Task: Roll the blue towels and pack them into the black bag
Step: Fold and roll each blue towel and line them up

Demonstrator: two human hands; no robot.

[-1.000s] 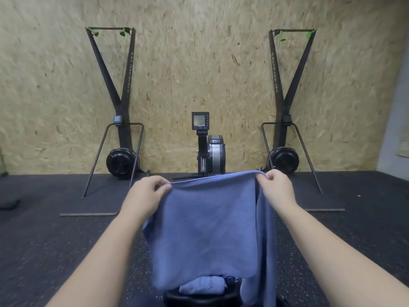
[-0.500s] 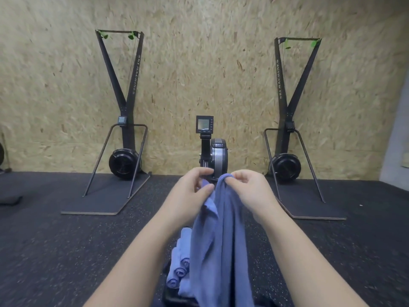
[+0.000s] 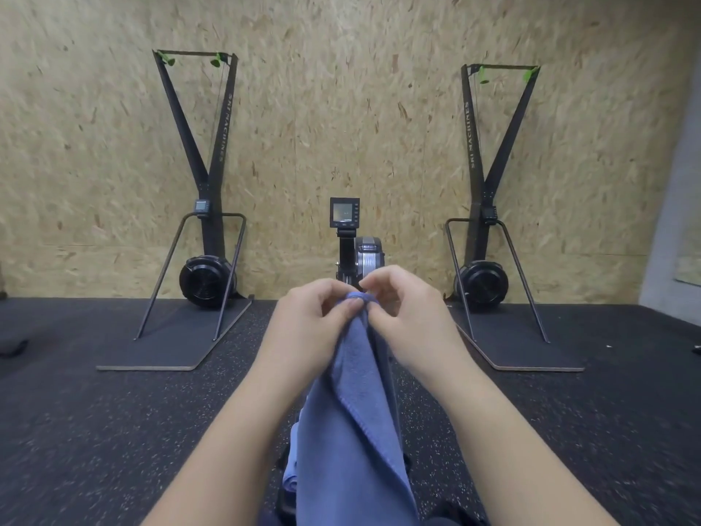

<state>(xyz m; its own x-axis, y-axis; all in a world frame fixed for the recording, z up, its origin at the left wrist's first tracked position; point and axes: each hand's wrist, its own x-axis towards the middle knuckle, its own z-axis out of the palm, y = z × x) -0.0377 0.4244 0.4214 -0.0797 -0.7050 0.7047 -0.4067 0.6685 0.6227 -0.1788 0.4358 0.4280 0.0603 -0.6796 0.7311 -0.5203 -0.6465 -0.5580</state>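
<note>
Blue towel [image 3: 352, 423] hangs folded lengthwise from both hands, held up at mid-frame in front of the person. Left hand [image 3: 307, 328]: forearm enters from lower left, fingers curled, thumb and forefinger pinching the towel's top fold. Right hand [image 3: 407, 320]: forearm enters from lower right, fingers curled, fingertips pinching the same top fold from the other side. The two hands sit just beside each other, knuckles up, almost touching at the fold.

Towel long axis is vertical: top edge bunched between the fingertips, body dropping straight down between the forearms and off the bottom edge of the frame. One stitched hem runs diagonally down its right side. It widens toward the bottom.

Below and left of the hanging towel, a strip of lighter blue cloth [image 3: 290, 472] shows, probably rolled towels; mostly hidden, can't confirm. Dark shape under it at the bottom edge may be the black bag [image 3: 284, 503], but too little is visible to be sure.

Background: chipboard wall [image 3: 341, 108], dark speckled rubber floor [image 3: 113, 430], ski machine on the left [image 3: 206, 206], second ski machine on the right [image 3: 489, 206], rowing machine with monitor [image 3: 351, 237] between them, directly behind the hands.
</note>
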